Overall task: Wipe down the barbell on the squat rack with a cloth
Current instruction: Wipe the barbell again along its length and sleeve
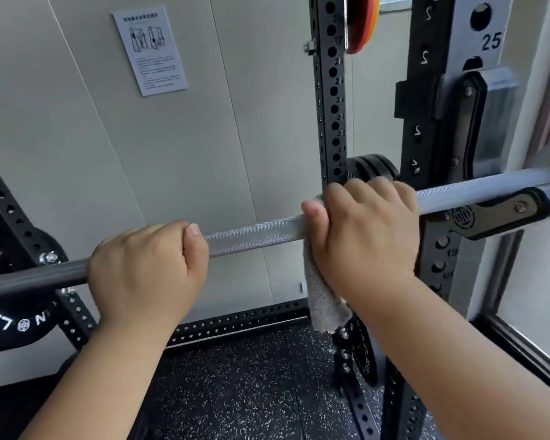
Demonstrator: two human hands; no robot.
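Right hand [369, 230] curls round the cloth [324, 300], clamping it on the barbell [251, 231], which rests across the rack [331, 90] beside the right hook [496, 214]. Left hand [146, 271] grips the bare barbell further left. Wiping appears under way; cleaned stretches cannot be told apart.

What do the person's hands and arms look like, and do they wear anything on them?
Nothing is worn. The left hand and the right hand are bare: no gloves, rings or tape. The left forearm and the right forearm are bare to the frame edge, without sleeves, watch or bracelet. The visible thumbnails are short and unpainted.
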